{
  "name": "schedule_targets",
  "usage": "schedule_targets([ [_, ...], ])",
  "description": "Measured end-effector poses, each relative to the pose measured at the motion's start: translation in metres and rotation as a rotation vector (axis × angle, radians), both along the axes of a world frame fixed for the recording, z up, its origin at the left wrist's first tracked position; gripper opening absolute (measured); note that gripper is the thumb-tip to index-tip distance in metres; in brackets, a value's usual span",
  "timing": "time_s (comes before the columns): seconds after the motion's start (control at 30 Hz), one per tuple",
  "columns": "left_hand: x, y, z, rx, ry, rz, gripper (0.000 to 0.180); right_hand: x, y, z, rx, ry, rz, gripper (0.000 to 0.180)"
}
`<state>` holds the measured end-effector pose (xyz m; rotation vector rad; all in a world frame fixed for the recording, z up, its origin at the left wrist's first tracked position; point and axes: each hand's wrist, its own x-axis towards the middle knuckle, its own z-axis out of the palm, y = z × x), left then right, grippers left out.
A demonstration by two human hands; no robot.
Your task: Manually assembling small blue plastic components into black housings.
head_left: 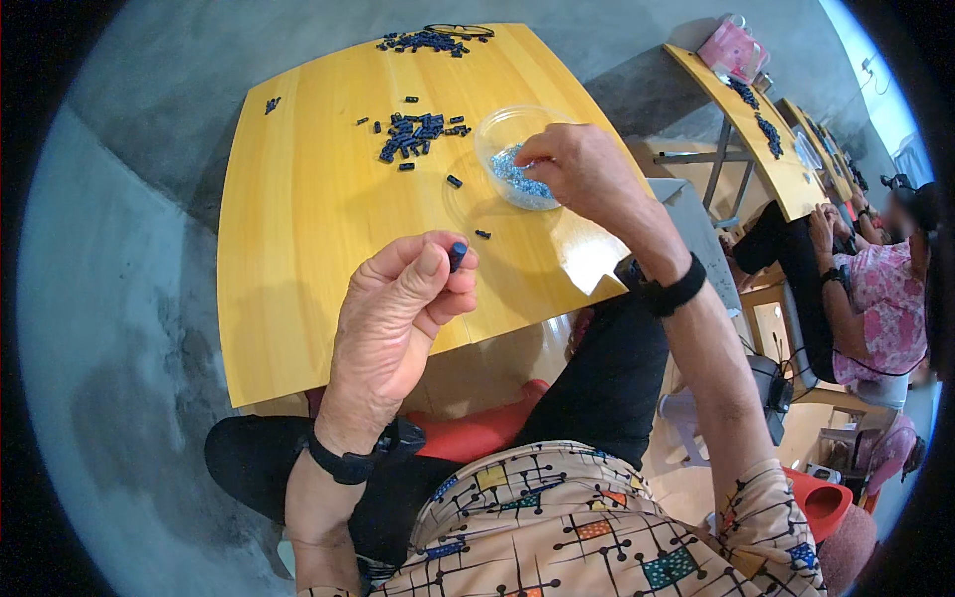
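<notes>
Left hand: the left hand [403,298] is raised above the near edge of the table, and a small dark blue cylinder [457,256] is pinched between thumb and fingertips.
Right hand: the right hand [577,169] is lowered over the clear plastic dish [494,129], with the fingertips drawn together narrowly at its contents; whether anything is gripped cannot be told.
Dish: small pale blue pieces [522,186] are held in it; it is set on the right part of the yellow wooden table [298,229].
Loose parts: a heap of dark blue cylinders [410,135] is spread just left of the dish, and a second heap [426,42] is seen at the far edge.
Wrists: a black band is worn on each.
Nearby: another person [875,298] is seated at the right beside a further yellow table [756,129].
</notes>
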<state>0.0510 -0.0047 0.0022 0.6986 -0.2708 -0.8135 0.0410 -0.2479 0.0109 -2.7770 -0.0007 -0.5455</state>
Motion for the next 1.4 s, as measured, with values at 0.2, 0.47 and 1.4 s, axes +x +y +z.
schedule_targets([
  [0.2, 0.005, -0.006, -0.006, 0.108, -0.031, -0.021, 0.02, 0.039, -0.01, -0.013, -0.142, 0.31, 0.202, 0.019],
  [0.47, 0.012, -0.009, -0.025, 0.159, 0.04, 0.003, 0.018, 0.049, -0.011, -0.02, -0.117, 0.333, 0.251, 0.009],
  [1.4, 0.011, -0.003, -0.024, 0.156, -0.077, 0.068, 0.018, -0.012, 0.025, 0.018, 1.21, 0.224, 0.198, 0.017],
])
